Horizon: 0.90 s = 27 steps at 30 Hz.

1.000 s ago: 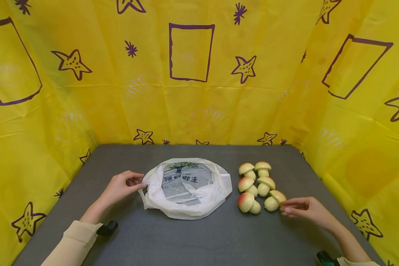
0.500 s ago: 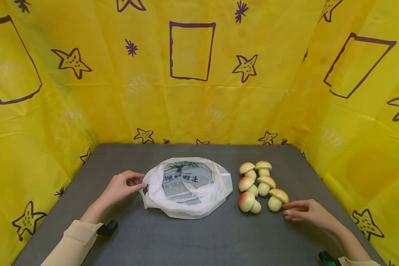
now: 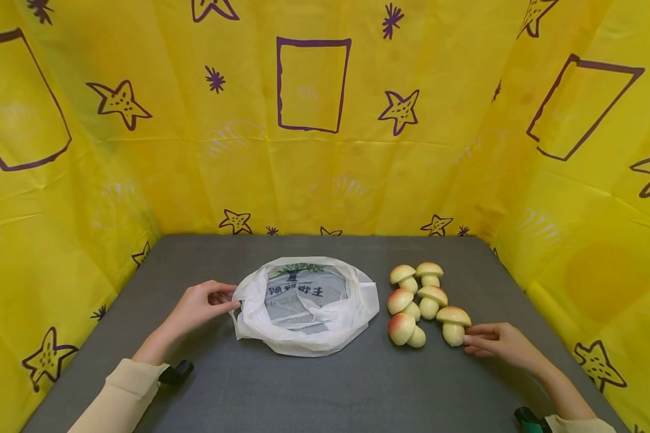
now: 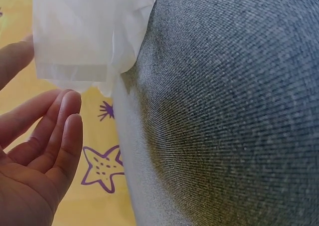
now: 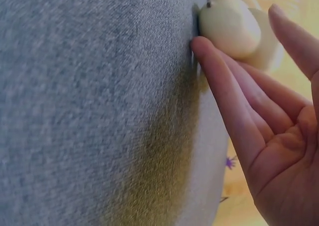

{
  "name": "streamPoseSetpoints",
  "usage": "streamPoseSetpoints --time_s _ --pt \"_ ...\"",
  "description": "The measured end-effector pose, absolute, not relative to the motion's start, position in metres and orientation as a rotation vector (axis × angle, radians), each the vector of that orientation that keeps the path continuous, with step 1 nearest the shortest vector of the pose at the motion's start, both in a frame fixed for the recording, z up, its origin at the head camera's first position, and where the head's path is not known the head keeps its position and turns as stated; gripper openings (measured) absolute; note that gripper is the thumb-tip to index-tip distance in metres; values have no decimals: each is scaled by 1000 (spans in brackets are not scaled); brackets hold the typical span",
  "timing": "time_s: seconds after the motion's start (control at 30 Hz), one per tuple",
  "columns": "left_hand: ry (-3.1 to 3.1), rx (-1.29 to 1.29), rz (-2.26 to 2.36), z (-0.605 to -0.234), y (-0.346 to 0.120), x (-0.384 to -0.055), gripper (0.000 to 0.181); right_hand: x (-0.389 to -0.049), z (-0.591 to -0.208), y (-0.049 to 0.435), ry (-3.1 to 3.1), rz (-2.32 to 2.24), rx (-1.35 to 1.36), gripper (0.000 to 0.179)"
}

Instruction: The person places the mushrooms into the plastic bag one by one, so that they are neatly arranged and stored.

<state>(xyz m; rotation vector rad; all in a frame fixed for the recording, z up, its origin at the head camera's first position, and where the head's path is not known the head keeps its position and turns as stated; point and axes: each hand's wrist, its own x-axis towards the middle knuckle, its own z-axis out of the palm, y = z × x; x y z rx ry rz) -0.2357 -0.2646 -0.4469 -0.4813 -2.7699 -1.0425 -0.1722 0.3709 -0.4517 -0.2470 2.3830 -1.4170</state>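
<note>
My left hand (image 3: 200, 304) is at the left rim of a white plastic bag (image 3: 254, 331), which lies with its mouth spread wide. In the left wrist view the thumb tip goes behind the bag's edge (image 4: 75, 41), and the other fingertips (image 4: 72, 99) are just below it, with a gap between. My right hand (image 3: 501, 346) is beside the nearest right toy mushroom (image 3: 454, 325), cream with a reddish-yellow cap. Its straight fingers reach the stem (image 5: 229, 29) from the side, while the thumb stands apart in the right wrist view.
Several more toy mushrooms (image 3: 403, 328) are grouped in two columns right of the bag. Everything lies on a dark grey cloth-covered table (image 3: 325, 391). Yellow curtains (image 3: 325, 180) with purple starfish drawings enclose the back and sides.
The toy mushroom at my right hand has turned from tilted to cap facing away, shifting slightly right and apart from the others. The right hand moved slightly right; the left hand and bag stay nearly still.
</note>
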Motion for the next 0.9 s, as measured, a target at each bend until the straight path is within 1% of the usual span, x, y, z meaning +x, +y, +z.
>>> streamPoseSetpoints --time_s 0.17,0.53,0.73,0.9 --pt "-2780 -469 -1047 -447 -264 -235 40 -176 -452 367 2423 -1400 -237 54" --pt "-2775 -485 -1061 -448 -262 -232 39 -182 -454 357 2476 -1297 -139 63" --pt "-2781 -490 -1053 -451 -263 -233 41 -184 -454 353 2526 -1243 -66 64" --pt "-2794 -469 -1073 -452 -262 -234 41 -186 -452 349 2538 -1230 -27 59"
